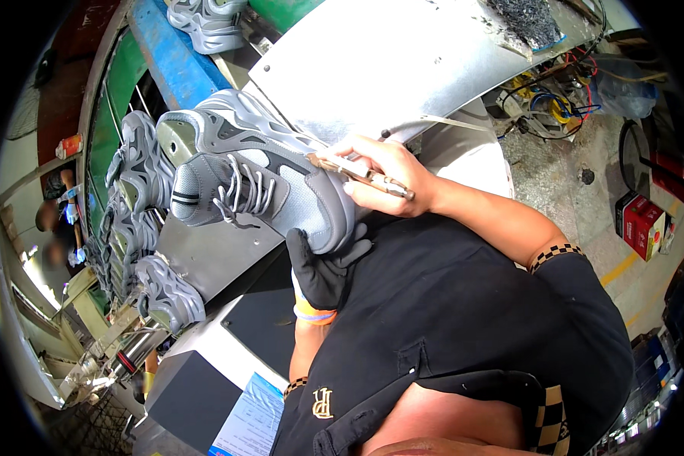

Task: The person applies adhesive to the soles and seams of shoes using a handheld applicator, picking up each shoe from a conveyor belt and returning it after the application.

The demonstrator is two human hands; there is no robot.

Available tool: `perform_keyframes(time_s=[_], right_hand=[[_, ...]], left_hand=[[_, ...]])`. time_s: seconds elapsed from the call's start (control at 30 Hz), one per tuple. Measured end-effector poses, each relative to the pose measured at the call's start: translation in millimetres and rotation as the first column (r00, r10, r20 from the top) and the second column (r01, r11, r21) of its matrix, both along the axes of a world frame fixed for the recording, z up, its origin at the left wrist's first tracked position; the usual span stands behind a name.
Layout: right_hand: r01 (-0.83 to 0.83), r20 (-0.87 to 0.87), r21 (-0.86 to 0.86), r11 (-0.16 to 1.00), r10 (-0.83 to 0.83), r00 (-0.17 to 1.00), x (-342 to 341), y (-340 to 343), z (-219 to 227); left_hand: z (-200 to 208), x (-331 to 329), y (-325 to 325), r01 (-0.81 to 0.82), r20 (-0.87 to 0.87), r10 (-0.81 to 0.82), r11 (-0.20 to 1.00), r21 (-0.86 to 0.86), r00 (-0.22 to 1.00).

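1. Several grey shoes (pixel 129 178) stood crowded along a rack at the far left, with a single grey shoe (pixel 169 292) below them.
2. A grey metal plate (pixel 205 254) extended beneath the work.
3. The laced grey sneaker (pixel 285 190) was above this plate, its toe turned toward the person's dark shirt (pixel 463 304).
4. The left hand (pixel 323 273), in a black glove, grasped the sneaker's toe end, thumb and fingers parted around it.
5. The bare right hand (pixel 391 171) had its fingers closed around a slender metal tool (pixel 389 185), whose tip met the sneaker's edge.
6. Tangled cables (pixel 558 106) and a red box (pixel 644 226) lay farther right.
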State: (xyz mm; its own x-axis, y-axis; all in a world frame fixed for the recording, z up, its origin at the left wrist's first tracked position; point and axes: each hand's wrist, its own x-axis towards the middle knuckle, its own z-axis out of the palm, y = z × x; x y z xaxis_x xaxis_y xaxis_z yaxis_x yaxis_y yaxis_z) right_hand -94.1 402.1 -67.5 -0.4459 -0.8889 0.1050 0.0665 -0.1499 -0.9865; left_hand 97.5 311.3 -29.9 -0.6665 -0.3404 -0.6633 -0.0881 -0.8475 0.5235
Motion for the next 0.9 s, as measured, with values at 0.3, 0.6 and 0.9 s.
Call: perform_keyframes(time_s=[0.3, 0.6, 0.9], right_hand=[[-0.038, 0.039, 0.18, 0.983, 0.032, 0.999, -18.4, 52.6, 19.8], [-0.074, 0.136, 0.313, 0.947, 0.033, 0.99, -52.8, 63.5, 64.0], [0.055, 0.012, 0.413, 0.909, -0.066, 0.998, -60.9, 63.2, 88.2]], left_hand=[[-5.6, -29.0, 3.2, 0.189, -0.026, -0.187, 0.975, 0.114, 0.982], [1.9, -77.9, 13.6, 0.344, -0.075, -0.336, 0.915, 0.209, 0.939], [-8.0, -115.1, 13.3, 0.43, -0.275, -0.357, 0.857, 0.283, 0.893]])
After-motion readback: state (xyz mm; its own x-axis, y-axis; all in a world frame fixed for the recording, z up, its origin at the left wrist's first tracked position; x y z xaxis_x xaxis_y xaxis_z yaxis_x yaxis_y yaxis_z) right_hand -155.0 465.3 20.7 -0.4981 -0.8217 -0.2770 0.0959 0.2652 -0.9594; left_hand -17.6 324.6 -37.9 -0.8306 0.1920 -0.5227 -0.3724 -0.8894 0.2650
